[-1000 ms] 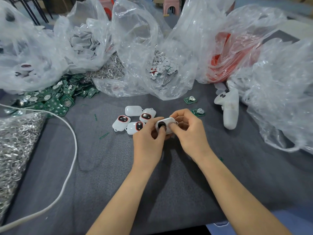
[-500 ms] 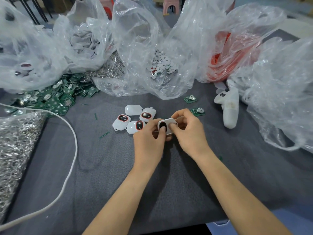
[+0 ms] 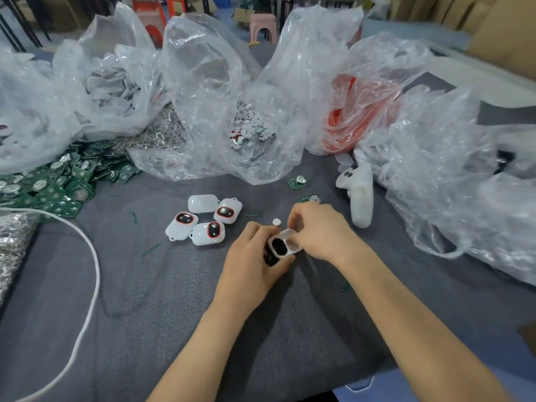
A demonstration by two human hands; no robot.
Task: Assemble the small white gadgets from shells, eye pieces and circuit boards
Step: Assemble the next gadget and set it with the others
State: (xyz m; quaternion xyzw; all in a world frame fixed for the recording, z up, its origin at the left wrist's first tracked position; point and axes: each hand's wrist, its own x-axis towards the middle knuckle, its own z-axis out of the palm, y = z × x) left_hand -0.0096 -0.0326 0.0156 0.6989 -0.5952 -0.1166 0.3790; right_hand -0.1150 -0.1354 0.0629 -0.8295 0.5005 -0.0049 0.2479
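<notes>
Entry: one person, seen from own head cam, arms only.
- L hand: bare. We log knuckles and thumb in sharp view; nails too small to judge.
- R hand: bare, outline soft w/ blur.
- L forearm: bare skin from wrist to bottom edge of frame, slim.
- R forearm: bare likewise, wrist to lower-right edge, slim.
- Upper arms & rest of body: out of frame, so we list nothing further.

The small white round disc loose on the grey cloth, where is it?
In the head view the small white disc lies mid-table on the grey cloth, just beyond the left hand, beside the right hand, right of the four white plastic gadgets.
</notes>
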